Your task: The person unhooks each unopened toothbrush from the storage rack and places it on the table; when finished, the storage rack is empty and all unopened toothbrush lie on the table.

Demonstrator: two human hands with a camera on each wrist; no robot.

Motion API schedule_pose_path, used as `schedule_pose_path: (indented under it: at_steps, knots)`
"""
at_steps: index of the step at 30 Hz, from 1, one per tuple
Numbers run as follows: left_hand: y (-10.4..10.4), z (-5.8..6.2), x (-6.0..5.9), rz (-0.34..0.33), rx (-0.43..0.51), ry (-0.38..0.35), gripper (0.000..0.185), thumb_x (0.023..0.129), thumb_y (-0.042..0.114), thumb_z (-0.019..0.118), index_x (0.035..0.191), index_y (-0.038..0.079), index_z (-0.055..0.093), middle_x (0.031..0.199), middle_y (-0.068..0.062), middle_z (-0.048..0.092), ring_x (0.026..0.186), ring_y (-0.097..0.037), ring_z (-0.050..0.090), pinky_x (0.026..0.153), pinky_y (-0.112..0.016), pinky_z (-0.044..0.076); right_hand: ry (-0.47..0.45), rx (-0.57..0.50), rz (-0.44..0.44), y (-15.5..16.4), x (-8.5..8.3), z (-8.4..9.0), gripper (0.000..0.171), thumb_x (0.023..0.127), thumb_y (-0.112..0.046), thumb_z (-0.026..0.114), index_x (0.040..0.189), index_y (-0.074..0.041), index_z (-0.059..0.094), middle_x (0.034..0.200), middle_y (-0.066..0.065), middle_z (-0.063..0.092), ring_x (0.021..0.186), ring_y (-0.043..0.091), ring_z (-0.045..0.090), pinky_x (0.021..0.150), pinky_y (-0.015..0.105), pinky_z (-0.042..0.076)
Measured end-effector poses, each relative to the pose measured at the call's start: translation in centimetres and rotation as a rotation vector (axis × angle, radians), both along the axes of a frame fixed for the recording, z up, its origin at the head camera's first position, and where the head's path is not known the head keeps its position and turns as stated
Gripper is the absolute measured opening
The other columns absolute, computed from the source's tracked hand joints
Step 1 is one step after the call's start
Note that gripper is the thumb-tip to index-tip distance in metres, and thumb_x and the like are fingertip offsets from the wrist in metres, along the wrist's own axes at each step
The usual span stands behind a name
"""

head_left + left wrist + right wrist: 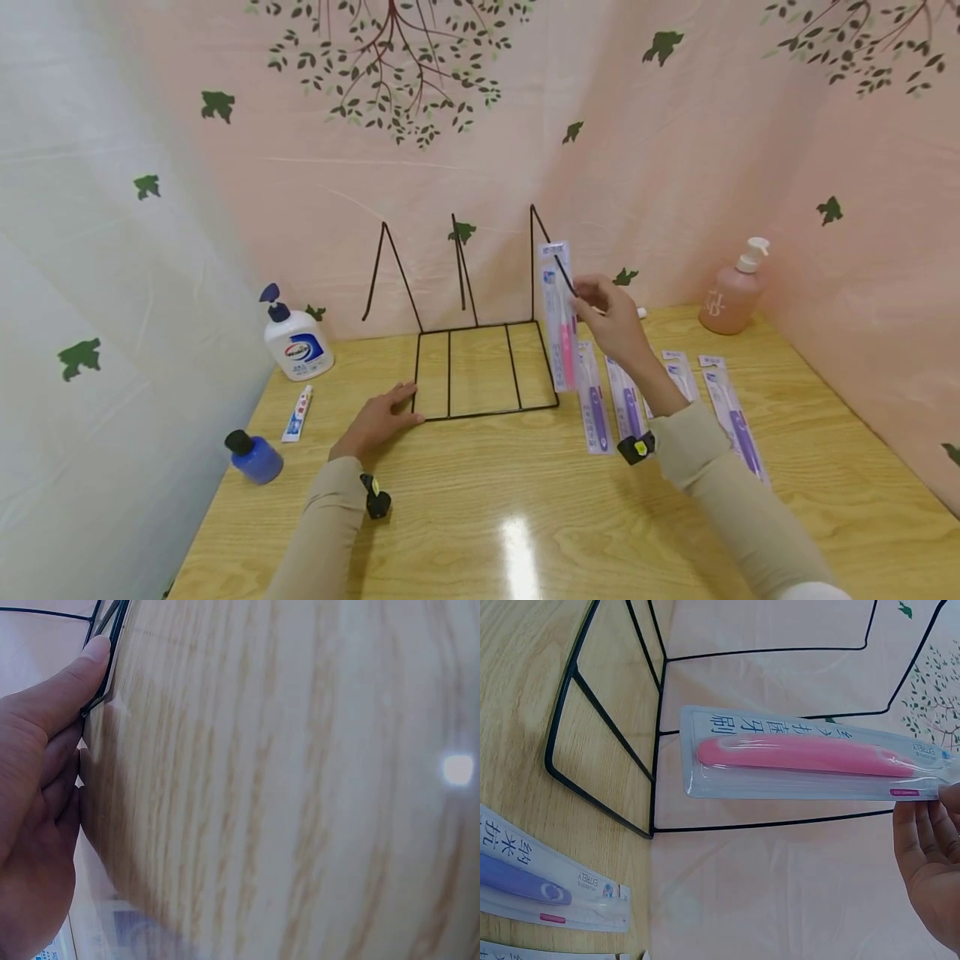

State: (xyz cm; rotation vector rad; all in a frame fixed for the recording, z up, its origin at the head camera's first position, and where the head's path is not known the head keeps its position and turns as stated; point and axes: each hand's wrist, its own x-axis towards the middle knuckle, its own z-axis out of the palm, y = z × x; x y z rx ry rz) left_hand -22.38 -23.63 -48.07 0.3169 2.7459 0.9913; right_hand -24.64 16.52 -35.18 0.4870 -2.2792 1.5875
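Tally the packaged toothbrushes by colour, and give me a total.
Pink toothbrush: 1, held upright by the right hand at the wire rack.
Purple toothbrushes: 4, flat on the table.
Total: 5.

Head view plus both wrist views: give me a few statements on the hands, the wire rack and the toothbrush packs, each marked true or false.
1. The right hand holds a pink toothbrush pack upright at the right edge of the black wire rack. True.
2. The left hand lifts the rack off the table. False: it lies on the table with its fingers against the rack's front left corner, and the rack's base sits on the table.
3. Purple toothbrush packs lie flat on the table to the right of the rack. True.
4. A toothbrush pack already stands in the rack's leftmost slot. False: all slots are empty.
5. The pink pump bottle stands left of the rack. False: it stands at the far right.
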Motion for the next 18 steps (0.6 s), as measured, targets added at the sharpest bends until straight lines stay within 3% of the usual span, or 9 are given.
schedule_pose_path:
  at_steps: [4, 12, 18]
  knots:
    - [0.0, 0.0, 0.0, 0.0, 0.003, 0.0, 0.071, 0.089, 0.039, 0.066, 0.149, 0.018, 0.036, 0.156, -0.003, 0.029, 0.147, -0.029, 0.018, 0.117, -0.054, 0.018, 0.015, 0.015, 0.002, 0.2, 0.8, 0.0, 0.033, 0.097, -0.02, 0.056, 0.125, -0.003, 0.056, 0.109, 0.015, 0.06, 0.099, 0.01, 0.06, 0.081, 0.016, 0.053]
    - [0.0, 0.1, 0.1, -0.001, 0.009, -0.001, 0.071, 0.089, 0.039, 0.066, 0.149, 0.019, 0.036, 0.156, -0.004, 0.029, 0.147, -0.029, 0.018, 0.117, -0.055, 0.018, 0.027, 0.004, 0.021, 0.3, 2.4, 0.6, 0.027, 0.096, -0.007, 0.056, 0.121, 0.002, 0.057, 0.106, 0.019, 0.062, 0.093, 0.006, 0.059, 0.077, 0.012, 0.052]
    - [0.0, 0.2, 0.1, 0.0, 0.016, -0.001, 0.071, 0.089, 0.04, 0.066, 0.149, 0.019, 0.036, 0.157, -0.003, 0.029, 0.147, -0.029, 0.018, 0.117, -0.055, 0.018, 0.036, 0.008, 0.033, 0.4, 3.9, 1.2, 0.026, 0.095, -0.002, 0.055, 0.12, 0.004, 0.057, 0.106, 0.021, 0.062, 0.09, 0.004, 0.059, 0.074, 0.017, 0.054]
